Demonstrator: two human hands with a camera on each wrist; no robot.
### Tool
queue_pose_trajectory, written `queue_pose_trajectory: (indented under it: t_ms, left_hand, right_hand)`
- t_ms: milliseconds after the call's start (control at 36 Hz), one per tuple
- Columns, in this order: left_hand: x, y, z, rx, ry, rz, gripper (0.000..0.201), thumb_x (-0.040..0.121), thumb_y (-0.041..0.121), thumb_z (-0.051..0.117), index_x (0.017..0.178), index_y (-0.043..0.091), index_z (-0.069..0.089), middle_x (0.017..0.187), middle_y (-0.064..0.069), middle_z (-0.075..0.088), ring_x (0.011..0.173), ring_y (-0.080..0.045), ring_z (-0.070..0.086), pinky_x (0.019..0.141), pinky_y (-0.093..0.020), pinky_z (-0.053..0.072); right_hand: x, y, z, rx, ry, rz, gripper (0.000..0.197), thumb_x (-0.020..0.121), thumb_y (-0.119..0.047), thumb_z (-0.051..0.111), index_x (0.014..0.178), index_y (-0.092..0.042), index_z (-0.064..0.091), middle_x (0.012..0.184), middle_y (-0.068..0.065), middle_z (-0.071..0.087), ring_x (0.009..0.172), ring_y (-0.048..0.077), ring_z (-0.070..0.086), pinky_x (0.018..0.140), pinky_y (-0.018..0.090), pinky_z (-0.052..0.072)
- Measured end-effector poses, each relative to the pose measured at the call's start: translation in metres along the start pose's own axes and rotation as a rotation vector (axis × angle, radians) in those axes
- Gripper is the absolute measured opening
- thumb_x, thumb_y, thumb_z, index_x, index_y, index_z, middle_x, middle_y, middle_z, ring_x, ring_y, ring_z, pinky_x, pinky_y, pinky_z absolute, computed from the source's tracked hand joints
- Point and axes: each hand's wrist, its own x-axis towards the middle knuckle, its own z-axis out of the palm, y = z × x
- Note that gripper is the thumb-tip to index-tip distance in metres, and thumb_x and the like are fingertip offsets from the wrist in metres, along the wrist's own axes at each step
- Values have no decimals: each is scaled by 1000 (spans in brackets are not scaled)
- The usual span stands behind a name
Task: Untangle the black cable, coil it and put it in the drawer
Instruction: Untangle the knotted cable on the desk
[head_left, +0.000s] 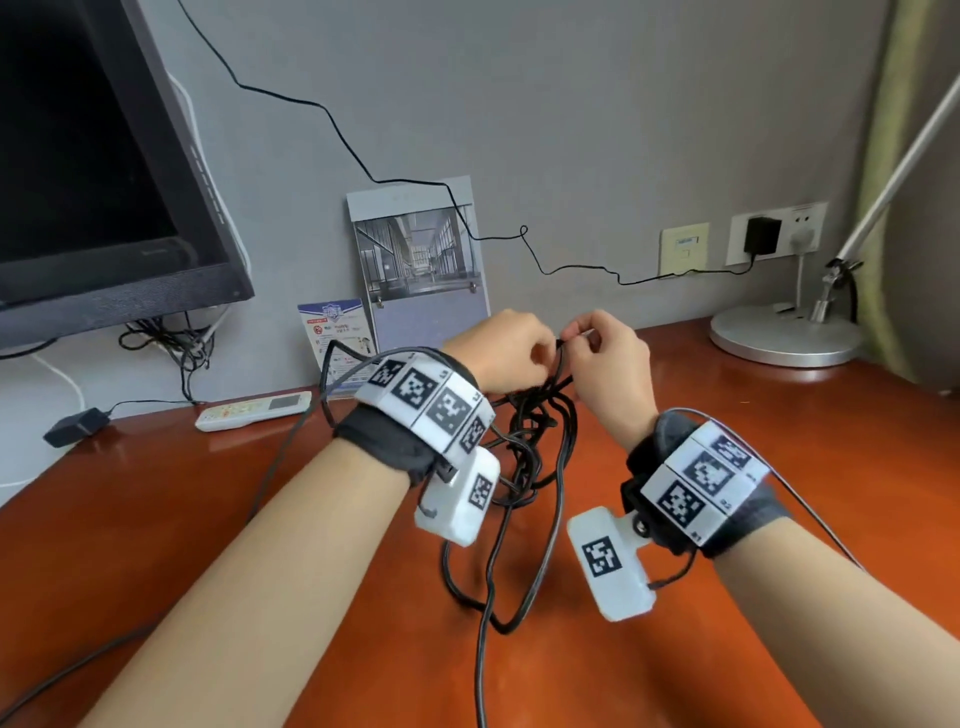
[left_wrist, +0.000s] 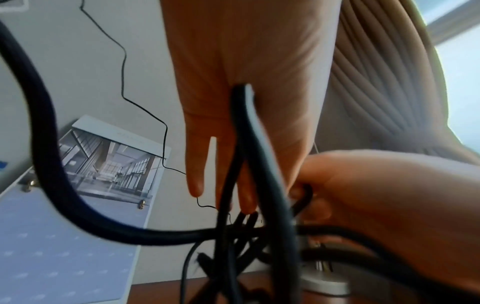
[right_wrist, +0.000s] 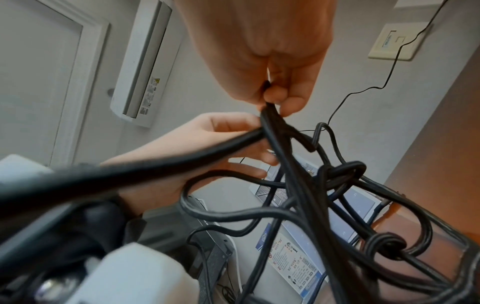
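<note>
Two hands, left and right, each pinch one tangled black cable.

A hotel room or dormitory room, by the signs: a wooden counter against a grey wall, a dark screen at its left corner, a remote control, information cards propped upright, a desk lamp, wall sockets, an air conditioner.

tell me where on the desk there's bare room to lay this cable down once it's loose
Bare reddish wooden desk lies right of the right hand, up to the round silver lamp base. Another bare patch lies between the left forearm and the white remote control. The middle is crowded: the tangled black cable hangs there, pinched by both hands, left hand included.
</note>
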Motion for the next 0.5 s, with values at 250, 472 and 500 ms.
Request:
queue_pose_trajectory:
  t_ms: [250,472,500]
  left_hand:
    - [5,2,8,153,-129,-13,15,86,16,55,81,27,63,91,-2,65,85,-25,60,66,-32,44]
    - [6,-2,6,291,-186,84,22,88,15,50,71,29,46,82,1,54,78,-22,52,62,-29,35]
    - [5,-2,4,316,-192,108,17,88,16,51,77,28,51,86,2,55,80,-20,52,63,-29,35]
  right_hand:
    - [2,-7,0,8,-28,1,21,83,0,43,81,-15,59,60,-6,53,54,4,46,49,11,33]
    - [-1,-6,-3,15,-72,6,20,84,-1,42,82,-12,59,60,-4,55,63,28,62,66,40,51]
    - [-2,-6,-5,7,-81,2,20,84,0,42,83,-11,59,58,-4,54,62,30,62,65,43,53]
